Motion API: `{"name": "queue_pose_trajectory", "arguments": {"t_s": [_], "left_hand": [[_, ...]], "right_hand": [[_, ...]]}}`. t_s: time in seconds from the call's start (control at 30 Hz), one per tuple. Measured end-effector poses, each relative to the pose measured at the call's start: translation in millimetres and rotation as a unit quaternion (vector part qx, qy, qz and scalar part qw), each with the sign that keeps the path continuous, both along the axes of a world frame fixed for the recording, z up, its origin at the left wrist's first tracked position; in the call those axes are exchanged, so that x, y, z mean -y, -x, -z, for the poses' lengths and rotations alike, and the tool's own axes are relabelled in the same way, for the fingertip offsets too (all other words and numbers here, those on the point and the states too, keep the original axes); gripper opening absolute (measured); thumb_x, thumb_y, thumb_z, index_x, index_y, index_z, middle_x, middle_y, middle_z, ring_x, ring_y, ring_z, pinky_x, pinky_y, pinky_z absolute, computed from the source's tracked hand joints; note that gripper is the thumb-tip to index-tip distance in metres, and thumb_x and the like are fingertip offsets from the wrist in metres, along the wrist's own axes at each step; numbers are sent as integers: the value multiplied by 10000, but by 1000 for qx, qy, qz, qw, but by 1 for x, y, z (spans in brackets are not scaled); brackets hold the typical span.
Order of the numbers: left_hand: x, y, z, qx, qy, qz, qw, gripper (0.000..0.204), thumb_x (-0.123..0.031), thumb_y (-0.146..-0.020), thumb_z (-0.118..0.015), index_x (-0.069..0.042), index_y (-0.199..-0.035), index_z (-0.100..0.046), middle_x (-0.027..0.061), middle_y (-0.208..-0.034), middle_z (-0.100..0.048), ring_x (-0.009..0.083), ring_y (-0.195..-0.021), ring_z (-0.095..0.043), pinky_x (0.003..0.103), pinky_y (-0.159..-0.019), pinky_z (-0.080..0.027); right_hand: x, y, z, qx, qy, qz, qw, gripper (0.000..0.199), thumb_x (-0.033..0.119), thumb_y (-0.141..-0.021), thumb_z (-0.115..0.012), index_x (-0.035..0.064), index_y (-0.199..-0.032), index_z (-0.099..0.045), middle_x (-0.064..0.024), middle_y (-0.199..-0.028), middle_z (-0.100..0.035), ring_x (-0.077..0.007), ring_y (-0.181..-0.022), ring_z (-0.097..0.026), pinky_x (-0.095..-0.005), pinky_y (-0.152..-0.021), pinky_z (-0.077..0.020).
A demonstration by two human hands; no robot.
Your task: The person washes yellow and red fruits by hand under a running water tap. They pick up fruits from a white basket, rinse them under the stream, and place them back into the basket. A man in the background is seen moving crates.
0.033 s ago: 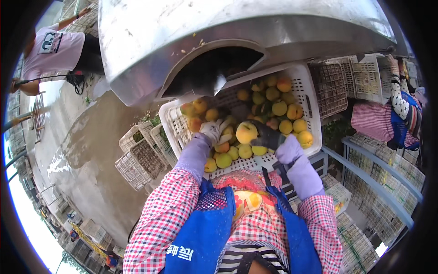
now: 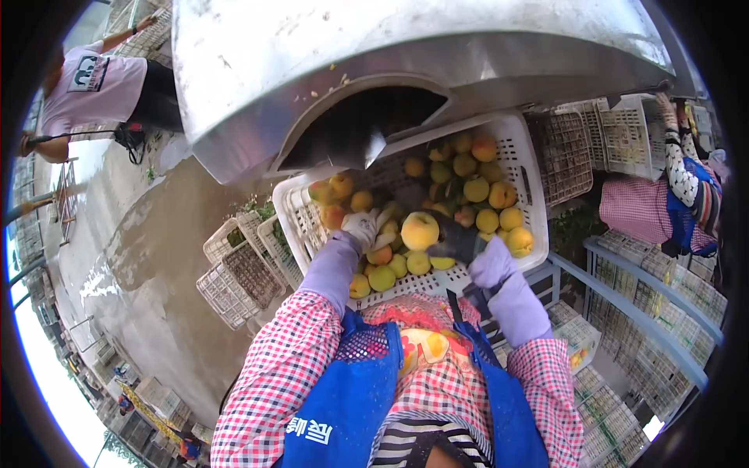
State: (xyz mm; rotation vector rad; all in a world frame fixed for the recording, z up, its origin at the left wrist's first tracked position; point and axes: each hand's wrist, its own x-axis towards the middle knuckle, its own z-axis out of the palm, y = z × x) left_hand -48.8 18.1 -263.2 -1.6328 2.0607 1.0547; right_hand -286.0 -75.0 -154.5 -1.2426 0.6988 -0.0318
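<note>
Yellow and reddish peaches [image 2: 477,189] lie in a white plastic crate [image 2: 530,168] in front of me. My right hand [image 2: 459,237], in a dark glove, grips a large yellow peach [image 2: 420,231] over the near middle of the crate. Beside it on the left, my left hand [image 2: 362,227] wears a whitish glove and reaches down among the fruit. Its fingers are bent round a yellow-green peach [image 2: 389,226], partly covered by the glove. Lilac cuffs cover both wrists.
A metal machine with a dark chute opening [image 2: 367,125] overhangs the crate's far side. Empty crates [image 2: 238,273] stand at left, and stacked crates [image 2: 624,327] behind a blue-grey rail [image 2: 663,300] at right. One person [image 2: 97,86] is at far left, another [image 2: 690,187] at far right.
The large peach in my right hand has shifted very slightly left. My left hand stays almost in place, and the whole view has moved a little.
</note>
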Motion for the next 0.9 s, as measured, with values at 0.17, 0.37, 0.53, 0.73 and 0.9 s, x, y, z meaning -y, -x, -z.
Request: {"name": "queue_pose_trajectory", "arguments": {"t_s": [0.17, 0.37, 0.53, 0.73, 0.9], "left_hand": [[13, 0, -32, -21, -48, -69, 996, 647, -554, -913, -550, -168, -1430, -508, 114, -1388, -593, 318, -1215, -632, 489, -950, -530], [26, -23, -153, -135, -55, -281, 949, 554, -489, -903, -640, -99, -1295, -615, 225, -1177, -688, 389, -1107, -657, 435, -938, -527], [-8, -56, -210, -546, -73, -453, 701, 515, -323, -1043, -538, 5, -1434, -469, 115, -1251, -647, 191, -1111, -644, 320, -981, -503], [-44, -65, -221, -764, -220, -544, 268, 617, -537, -1026, -531, -92, -1448, -459, 135, -1261, -629, 226, -917, -698, 427, -778, -627], [-41, -52, -248, -732, -153, -549, 374, 559, -466, -1063, -484, -57, -1444, -467, 150, -1329, -607, 238, -1035, -682, 399, -899, -591]], "right_hand": [[-27, -72, -69, 85, 161, 195, 964, 847, 279, -691, -899, 50, -1403, -501, -129, -1400, -560, -270, -1280, -556, -415, -1090, -448], [27, -141, -104, -65, 643, 197, 737, 768, 352, -660, -858, 49, -1307, -577, -211, -1442, -508, -424, -1320, -476, -511, -1085, -411], [76, -191, -94, -71, 584, 188, 786, 674, 404, -734, -809, 26, -1248, -591, -230, -1159, -630, -410, -1035, -619, -577, -889, -469], [68, -194, -161, -31, 522, 110, 845, 845, 631, -742, -762, 24, -1303, -587, -212, -1079, -675, -371, -945, -661, -538, -864, -492], [-16, -128, -161, 19, 470, 34, 882, 884, 486, -679, -855, 37, -1378, -554, -220, -1397, -530, -403, -1287, -512, -503, -1123, -385]]}}
